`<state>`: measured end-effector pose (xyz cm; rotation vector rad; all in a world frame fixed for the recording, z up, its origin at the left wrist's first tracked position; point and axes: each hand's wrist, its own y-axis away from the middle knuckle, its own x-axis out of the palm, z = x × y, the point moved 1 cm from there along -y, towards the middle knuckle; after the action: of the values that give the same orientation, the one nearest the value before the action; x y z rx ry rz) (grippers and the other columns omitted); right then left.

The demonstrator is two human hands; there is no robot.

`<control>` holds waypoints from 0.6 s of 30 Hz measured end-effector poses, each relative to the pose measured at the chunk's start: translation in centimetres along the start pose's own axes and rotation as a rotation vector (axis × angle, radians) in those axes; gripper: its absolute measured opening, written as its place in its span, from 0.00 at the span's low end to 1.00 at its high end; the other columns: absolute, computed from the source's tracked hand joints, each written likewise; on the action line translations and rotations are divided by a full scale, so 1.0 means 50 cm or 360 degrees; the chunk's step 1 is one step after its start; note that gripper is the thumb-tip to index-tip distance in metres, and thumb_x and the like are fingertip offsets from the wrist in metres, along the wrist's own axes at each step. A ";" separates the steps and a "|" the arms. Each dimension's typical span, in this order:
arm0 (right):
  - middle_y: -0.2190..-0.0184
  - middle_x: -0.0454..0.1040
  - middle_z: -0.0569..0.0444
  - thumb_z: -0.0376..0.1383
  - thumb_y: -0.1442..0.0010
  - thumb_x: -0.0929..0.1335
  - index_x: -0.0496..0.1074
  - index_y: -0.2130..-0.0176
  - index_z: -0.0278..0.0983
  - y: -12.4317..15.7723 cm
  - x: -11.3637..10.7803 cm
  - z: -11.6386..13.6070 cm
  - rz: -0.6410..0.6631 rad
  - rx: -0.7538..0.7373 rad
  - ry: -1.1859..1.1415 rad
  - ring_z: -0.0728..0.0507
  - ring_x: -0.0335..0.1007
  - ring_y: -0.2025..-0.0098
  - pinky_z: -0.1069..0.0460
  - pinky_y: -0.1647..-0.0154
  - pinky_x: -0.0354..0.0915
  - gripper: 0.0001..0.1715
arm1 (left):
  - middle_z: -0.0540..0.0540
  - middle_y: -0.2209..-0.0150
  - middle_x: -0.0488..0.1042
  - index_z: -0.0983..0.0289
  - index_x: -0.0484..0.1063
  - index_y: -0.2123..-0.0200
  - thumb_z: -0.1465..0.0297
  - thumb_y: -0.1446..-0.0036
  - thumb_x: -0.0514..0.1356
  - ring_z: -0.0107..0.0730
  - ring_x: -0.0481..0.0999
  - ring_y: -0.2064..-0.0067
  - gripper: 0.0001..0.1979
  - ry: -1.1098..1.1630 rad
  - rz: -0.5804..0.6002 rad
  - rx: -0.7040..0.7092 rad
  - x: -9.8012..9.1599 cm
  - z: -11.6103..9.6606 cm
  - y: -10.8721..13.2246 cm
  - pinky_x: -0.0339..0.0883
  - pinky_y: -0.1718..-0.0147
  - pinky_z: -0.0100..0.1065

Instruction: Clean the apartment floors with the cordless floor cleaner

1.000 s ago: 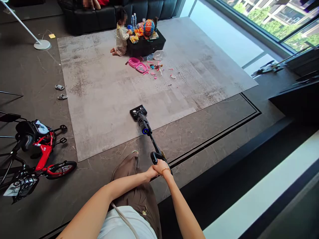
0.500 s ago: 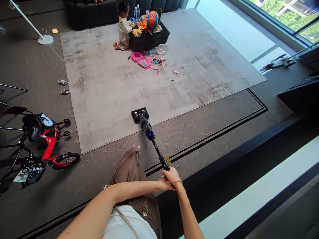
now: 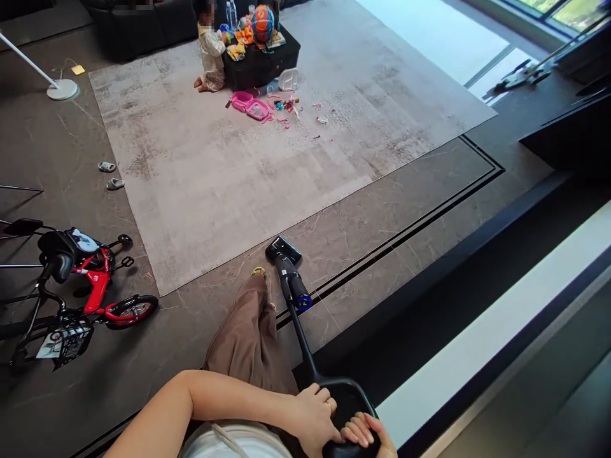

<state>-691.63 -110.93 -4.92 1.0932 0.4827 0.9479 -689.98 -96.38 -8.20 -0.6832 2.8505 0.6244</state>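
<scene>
A black upright floor cleaner (image 3: 294, 286) stretches from near my feet up to my hands. Its cleaning head (image 3: 284, 250) lies on the dark tiles, close to the front edge of the rug. A round display with a blue ring glows on the body. My left hand (image 3: 317, 413), with a ring on one finger, is closed around the left side of the looped handle (image 3: 351, 383). Close beside it, my right hand (image 3: 365, 434) wraps its fingers around the lower part of that loop, partly cut off by the frame's bottom edge.
Red children's bike (image 3: 98, 286) stands at left, slippers (image 3: 114, 184) beside the grey rug (image 3: 200, 210). Scattered toys and a pink case (image 3: 248, 105) lie on the rug. A child (image 3: 210, 57) kneels at a black ottoman (image 3: 267, 67). A dark ledge (image 3: 429, 286) runs along the right.
The floor cleaner has been pulled back off the rug onto the tiles, its body turning. Its handle and both my hands have come lower and nearer my body. My view has shifted slightly.
</scene>
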 end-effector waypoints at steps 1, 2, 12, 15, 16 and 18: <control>0.85 0.46 0.65 0.39 0.56 0.70 0.48 0.82 0.41 0.005 0.006 -0.012 0.0001 0.0005 -0.0101 0.53 0.45 0.84 0.52 0.82 0.58 0.25 | 0.62 0.60 0.75 0.57 0.77 0.73 0.54 0.72 0.76 0.62 0.70 0.48 0.22 -0.0163 0.0113 0.0041 -0.012 -0.009 0.001 0.56 0.45 0.56; 0.85 0.47 0.65 0.38 0.56 0.71 0.47 0.81 0.41 0.007 0.016 -0.026 0.0006 0.0026 -0.0193 0.53 0.47 0.84 0.52 0.82 0.59 0.25 | 0.60 0.65 0.76 0.58 0.77 0.73 0.51 0.67 0.74 0.59 0.73 0.52 0.21 -0.0268 0.0285 0.0043 -0.027 -0.016 0.002 0.57 0.45 0.55; 0.89 0.57 0.66 0.30 0.58 0.70 0.52 0.80 0.39 -0.113 0.214 0.040 -0.0007 0.0237 -0.1018 0.54 0.56 0.85 0.55 0.79 0.64 0.20 | 0.64 0.58 0.80 0.68 0.76 0.56 0.56 0.53 0.64 0.51 0.77 0.51 0.25 -0.0820 0.0446 -0.0269 -0.258 0.012 -0.027 0.52 0.38 0.53; 0.89 0.58 0.66 0.30 0.56 0.68 0.54 0.80 0.39 -0.189 0.274 0.133 -0.0008 0.0177 -0.1089 0.54 0.57 0.85 0.55 0.79 0.64 0.16 | 0.63 0.57 0.79 0.67 0.76 0.57 0.58 0.54 0.65 0.50 0.75 0.49 0.24 -0.0754 0.0161 -0.0350 -0.340 0.042 -0.091 0.51 0.37 0.50; 0.89 0.58 0.66 0.30 0.56 0.68 0.54 0.80 0.39 -0.217 0.292 0.163 -0.0015 0.0158 -0.1103 0.54 0.57 0.85 0.55 0.80 0.64 0.16 | 0.63 0.56 0.78 0.67 0.76 0.57 0.58 0.54 0.66 0.51 0.74 0.48 0.24 -0.0731 0.0123 -0.0373 -0.369 0.053 -0.119 0.51 0.37 0.50; 0.89 0.59 0.65 0.31 0.57 0.68 0.55 0.80 0.39 -0.276 0.321 0.220 -0.0023 0.0108 -0.1076 0.54 0.58 0.86 0.56 0.80 0.63 0.15 | 0.64 0.54 0.77 0.66 0.75 0.55 0.59 0.55 0.66 0.52 0.73 0.47 0.24 -0.0710 0.0101 -0.0398 -0.428 0.074 -0.182 0.53 0.38 0.51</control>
<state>-669.27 -105.25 -11.09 1.3856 -0.0348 0.5004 -666.66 -93.60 -9.87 -0.4184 2.4108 1.0118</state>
